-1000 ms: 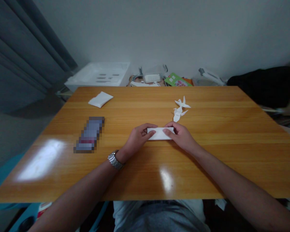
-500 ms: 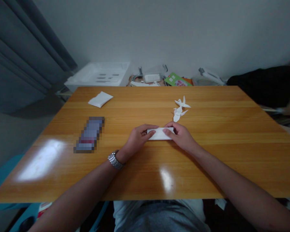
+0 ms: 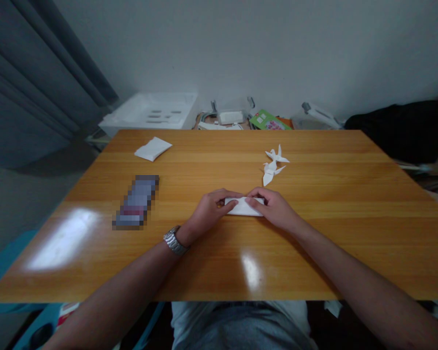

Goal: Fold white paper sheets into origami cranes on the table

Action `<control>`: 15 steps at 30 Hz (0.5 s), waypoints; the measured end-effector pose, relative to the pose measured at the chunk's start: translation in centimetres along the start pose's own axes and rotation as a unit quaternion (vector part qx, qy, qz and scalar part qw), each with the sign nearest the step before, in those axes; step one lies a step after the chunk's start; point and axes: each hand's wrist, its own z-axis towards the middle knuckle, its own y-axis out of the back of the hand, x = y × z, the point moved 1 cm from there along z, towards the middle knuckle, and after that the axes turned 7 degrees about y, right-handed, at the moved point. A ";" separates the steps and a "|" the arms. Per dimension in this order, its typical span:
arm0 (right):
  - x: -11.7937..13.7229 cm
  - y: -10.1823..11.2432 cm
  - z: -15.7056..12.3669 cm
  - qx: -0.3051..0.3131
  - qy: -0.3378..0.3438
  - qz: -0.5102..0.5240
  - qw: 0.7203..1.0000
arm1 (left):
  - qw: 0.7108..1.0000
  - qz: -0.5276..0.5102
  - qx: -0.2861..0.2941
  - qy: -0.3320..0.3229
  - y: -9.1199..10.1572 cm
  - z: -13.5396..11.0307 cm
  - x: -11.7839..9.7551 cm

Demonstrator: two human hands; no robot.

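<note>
A folded strip of white paper (image 3: 243, 208) lies on the wooden table (image 3: 314, 233) straight in front of me. My left hand (image 3: 208, 212), with a metal watch on its wrist, pinches the strip's left end. My right hand (image 3: 273, 210) pinches its right end, fingers curled over the top edge. Both hands press the paper against the table. Just beyond my right hand lie two small white folded paper cranes (image 3: 273, 166).
A folded white sheet (image 3: 152, 148) lies at the far left of the table. A blurred-out flat object (image 3: 136, 202) sits left of my hands. Behind the table are a white tray (image 3: 149, 112), small clutter along the wall and a dark bag (image 3: 401, 127) at right.
My fingers have drawn a little closer together over the paper strip, covering more of it. The strip sits slightly nearer to me. Nothing else on the table has moved.
</note>
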 end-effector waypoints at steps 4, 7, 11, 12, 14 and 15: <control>0.1 -0.1 0.0 -0.007 0.001 -0.007 1.000 | 0.999 -0.032 -0.002 0.029 -0.2 0.0 0.3; 0.2 -0.1 0.0 -0.007 -0.002 -0.012 1.000 | 0.999 -0.034 0.000 0.037 -0.2 0.0 0.4; 0.3 0.0 -0.1 -0.009 -0.003 -0.013 1.000 | 0.999 -0.031 -0.003 0.040 -0.1 0.0 0.3; 0.3 0.0 -0.1 -0.009 -0.002 -0.012 1.000 | 0.999 -0.028 -0.004 0.040 -0.1 0.0 0.3; 0.3 -0.1 -0.1 -0.005 -0.001 -0.012 1.000 | 0.999 -0.020 -0.005 0.040 -0.1 0.0 0.2; 0.2 -0.1 -0.1 -0.002 -0.002 -0.013 1.000 | 0.999 -0.017 -0.005 0.039 0.0 0.0 0.1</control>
